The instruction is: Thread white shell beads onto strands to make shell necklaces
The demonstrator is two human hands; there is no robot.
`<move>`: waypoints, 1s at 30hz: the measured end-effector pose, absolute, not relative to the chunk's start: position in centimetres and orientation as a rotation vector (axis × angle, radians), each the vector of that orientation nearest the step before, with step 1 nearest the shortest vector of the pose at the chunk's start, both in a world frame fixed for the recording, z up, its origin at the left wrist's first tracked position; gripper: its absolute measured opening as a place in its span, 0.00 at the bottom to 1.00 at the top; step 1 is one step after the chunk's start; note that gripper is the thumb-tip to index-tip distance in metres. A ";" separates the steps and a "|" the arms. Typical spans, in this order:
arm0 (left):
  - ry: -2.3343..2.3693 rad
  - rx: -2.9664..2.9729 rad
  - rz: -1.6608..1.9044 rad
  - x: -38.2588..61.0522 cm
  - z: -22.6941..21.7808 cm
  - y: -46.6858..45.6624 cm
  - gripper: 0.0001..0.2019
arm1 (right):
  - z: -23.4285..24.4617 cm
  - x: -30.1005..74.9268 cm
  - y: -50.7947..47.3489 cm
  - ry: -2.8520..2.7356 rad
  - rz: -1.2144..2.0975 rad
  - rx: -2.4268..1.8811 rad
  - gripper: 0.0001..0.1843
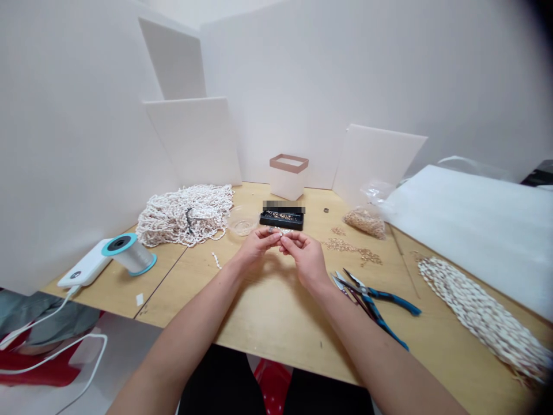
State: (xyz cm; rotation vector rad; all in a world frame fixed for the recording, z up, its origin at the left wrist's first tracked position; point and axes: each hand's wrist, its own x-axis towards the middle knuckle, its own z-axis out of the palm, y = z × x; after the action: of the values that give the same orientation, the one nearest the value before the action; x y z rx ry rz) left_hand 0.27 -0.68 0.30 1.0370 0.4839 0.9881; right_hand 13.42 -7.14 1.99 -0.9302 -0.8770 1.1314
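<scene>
In the head view, a small piece of pale beaded strand is held above a wooden table, between the fingertips of the left hand and the right hand. Both hands are nearly closed in a narrow pinch and are kept close together, but the exact contact of the fingers is too small to be seen. Just ahead of the hands, a black tray holding small metallic beads is placed, and a clear plastic dish is seen beside it. On the left side, a large heap of white bead strands is lying on the table, and a spool of clear thread is resting near a white power bank. A short white bead piece is lying near the left hand. On the right side, loose tan beads are scattered in front of a plastic bag of beads, and blue-handled pliers are laid just beside the right hand. Further right, a long bundle of shell-like bead strands is stretched along the table
</scene>
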 end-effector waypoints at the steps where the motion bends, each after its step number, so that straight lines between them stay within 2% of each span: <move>1: 0.490 1.031 0.993 0.3 0.3 -0.7 0.10 | 2.0 13.4 -7.1 -0.869 1.141 -0.923 0.13; 30: 0.494 1.032 1.014 0.4 0.1 -0.6 0.11 | 2.5 13.6 -7.3 -0.958 1.072 -1.016 0.13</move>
State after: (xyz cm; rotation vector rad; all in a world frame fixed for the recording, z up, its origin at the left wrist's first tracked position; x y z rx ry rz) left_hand 0.36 -0.58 0.07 1.0316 0.4936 1.0144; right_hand 13.62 -7.31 2.52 -1.0156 -0.9579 1.0717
